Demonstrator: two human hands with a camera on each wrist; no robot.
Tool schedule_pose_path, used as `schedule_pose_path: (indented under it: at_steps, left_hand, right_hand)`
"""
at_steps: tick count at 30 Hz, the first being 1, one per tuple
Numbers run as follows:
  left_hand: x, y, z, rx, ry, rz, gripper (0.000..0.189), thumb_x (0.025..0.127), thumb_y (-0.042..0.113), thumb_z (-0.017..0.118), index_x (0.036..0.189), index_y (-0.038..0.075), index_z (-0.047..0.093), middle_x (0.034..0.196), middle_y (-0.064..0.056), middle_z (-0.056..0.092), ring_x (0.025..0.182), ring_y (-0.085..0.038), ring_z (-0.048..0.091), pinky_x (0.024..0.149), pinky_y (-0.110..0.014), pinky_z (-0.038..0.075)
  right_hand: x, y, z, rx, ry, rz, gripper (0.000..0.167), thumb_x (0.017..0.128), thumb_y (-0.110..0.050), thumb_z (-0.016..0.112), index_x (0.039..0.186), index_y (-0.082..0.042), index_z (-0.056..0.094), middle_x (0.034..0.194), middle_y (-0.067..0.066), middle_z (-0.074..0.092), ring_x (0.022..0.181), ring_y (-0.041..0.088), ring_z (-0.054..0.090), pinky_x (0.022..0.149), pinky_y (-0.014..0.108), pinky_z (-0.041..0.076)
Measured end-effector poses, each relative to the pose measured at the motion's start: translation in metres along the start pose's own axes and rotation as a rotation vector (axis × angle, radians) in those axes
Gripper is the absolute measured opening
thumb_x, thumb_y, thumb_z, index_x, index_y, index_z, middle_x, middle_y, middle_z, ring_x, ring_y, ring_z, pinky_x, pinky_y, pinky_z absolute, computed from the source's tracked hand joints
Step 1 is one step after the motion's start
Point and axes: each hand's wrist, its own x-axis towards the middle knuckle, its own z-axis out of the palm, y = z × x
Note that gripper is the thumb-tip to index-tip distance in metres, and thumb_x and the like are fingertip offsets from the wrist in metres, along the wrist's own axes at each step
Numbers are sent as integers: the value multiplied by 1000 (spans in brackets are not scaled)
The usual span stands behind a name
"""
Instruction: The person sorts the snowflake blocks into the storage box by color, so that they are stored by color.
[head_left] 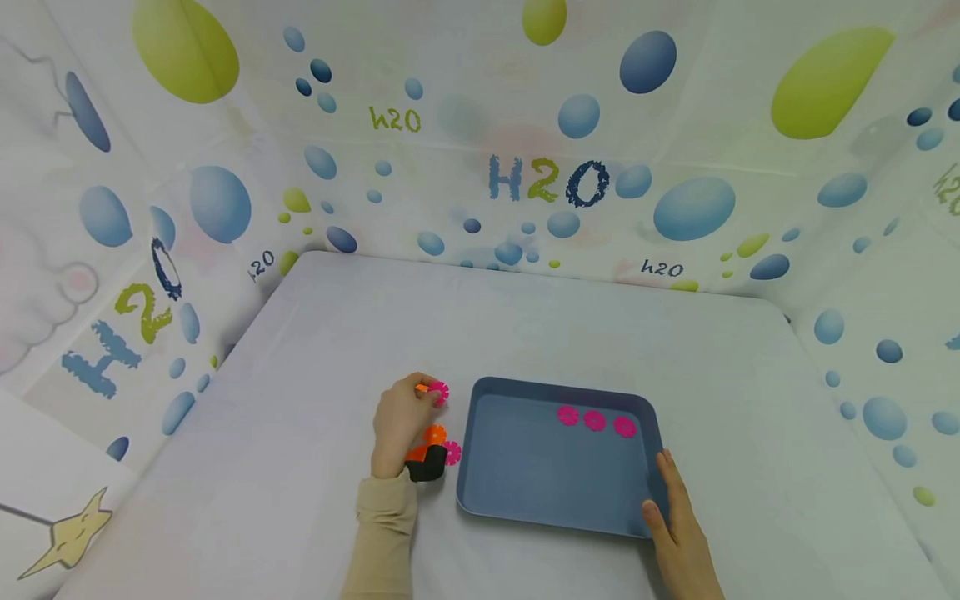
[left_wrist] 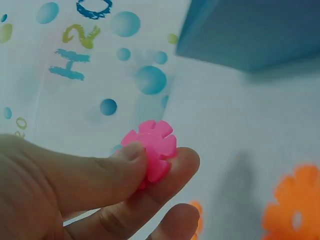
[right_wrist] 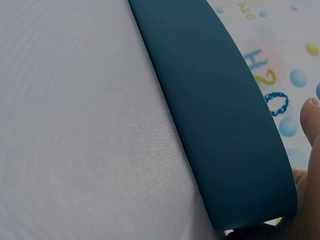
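Observation:
My left hand (head_left: 401,421) pinches a pink flower-shaped disc (left_wrist: 157,145) between thumb and forefinger, left of the tray. Beside this disc, a bit of orange shows at the fingers in the head view. Below the hand lie an orange flower-shaped disc (head_left: 435,434) and a pink flower-shaped disc (head_left: 452,453), with more orange partly hidden by the wrist. My right hand (head_left: 682,533) holds the blue-grey tray (head_left: 555,492) at its near right corner, thumb over the rim and fingers along the outer side. Inside the tray, three pink discs (head_left: 595,420) lie in a row near the far right.
A black band or strap (head_left: 429,465) sits by the left wrist, covering part of the orange pieces. The white tabletop (head_left: 285,375) extends around the tray. White cloth walls (head_left: 465,192) with blue and green bubble prints stand behind and at both sides.

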Motion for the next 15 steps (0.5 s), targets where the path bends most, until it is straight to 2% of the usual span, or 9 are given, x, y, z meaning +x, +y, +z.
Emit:
schedule_pose_path:
  at_steps: [5,9,15]
  left_hand:
    - [6,20,0,-102,-11,16,20,95,18,59,110,10,68,82,-5,74,62,-15,61,48,-23,34]
    - [10,43,3,-174,-14,41,22,96,18,57,113,11,67,82,-3,75,68,-19,68,50,-23,37]
    - [11,74,13,-266,-16,74,26,97,18,56,120,10,65,84,-6,76,72,-28,70,50,-21,40]
  right_hand:
    - [0,1,-1,-2,1,2,64,102,-18,45,157,-23,12,163,17,10,133,-23,-1,102,76,18]
    - [1,1,-1,-2,3,5,64,102,-18,45,157,-23,12,163,17,9,134,-22,-1,103,75,18]
    - [1,1,0,-5,2,3,63,102,-18,45,157,-23,12,163,18,10,134,-21,-1,102,75,19]
